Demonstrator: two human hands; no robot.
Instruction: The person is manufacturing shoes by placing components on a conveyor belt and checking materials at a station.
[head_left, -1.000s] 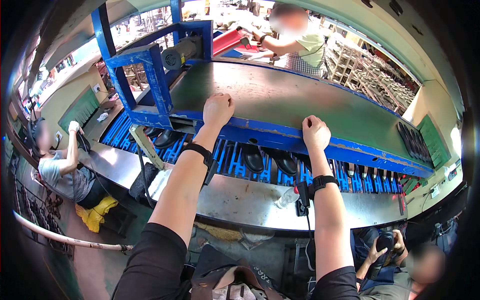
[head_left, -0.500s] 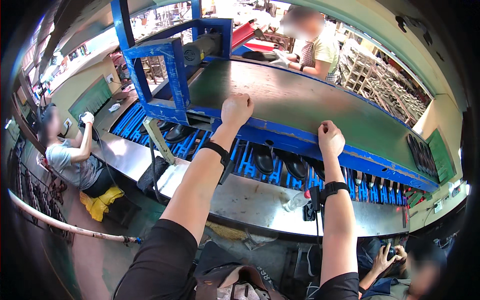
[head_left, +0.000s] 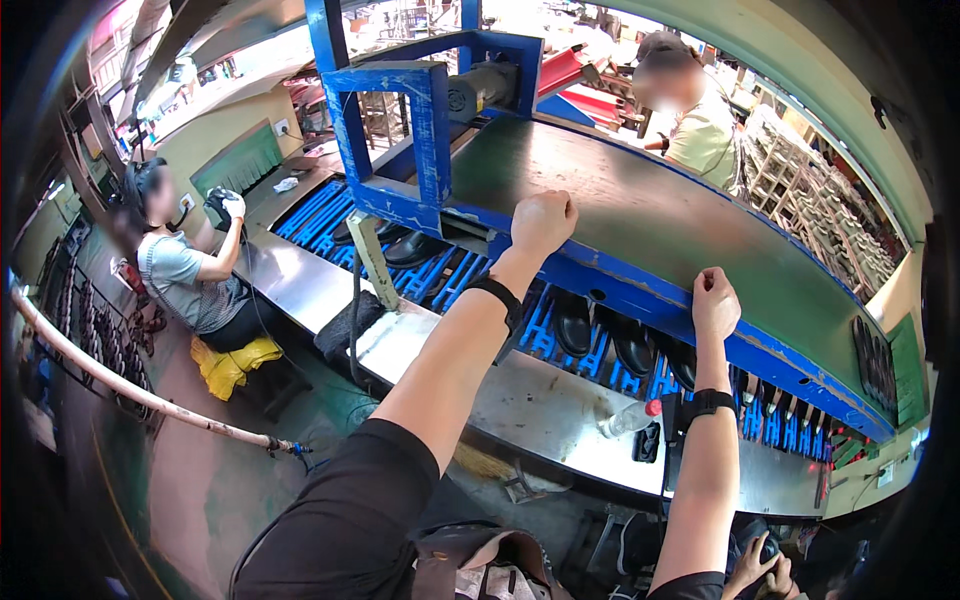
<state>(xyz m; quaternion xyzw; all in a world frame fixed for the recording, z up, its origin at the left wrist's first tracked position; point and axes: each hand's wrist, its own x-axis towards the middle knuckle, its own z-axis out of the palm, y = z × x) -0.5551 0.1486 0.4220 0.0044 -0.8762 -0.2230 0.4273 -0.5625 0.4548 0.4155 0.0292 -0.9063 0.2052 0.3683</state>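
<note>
Closest to me, the steel table (head_left: 515, 400) carries a clear bottle (head_left: 625, 421) with a red cap on its side, close to the near edge and just left of my banded right forearm. Toward the table's left end, a dark cloth (head_left: 347, 328) lies near that same edge. Behind these, black shoes (head_left: 573, 325) stand on the blue slatted rack (head_left: 310, 215), under the near edge of the raised green belt (head_left: 640, 200). My right grip (head_left: 717, 303) is curled closed above that near edge, knuckles up. My left grip (head_left: 545, 222), clenched into a loose fist, is farther left and a little deeper over the belt; I cannot tell whether either touches the surface. At the belt's right end, dark shoe pieces (head_left: 875, 365) stand in a row. A motor (head_left: 483, 90) sits at its left end, and a co-worker (head_left: 705, 140) stands past the far edge.
</note>
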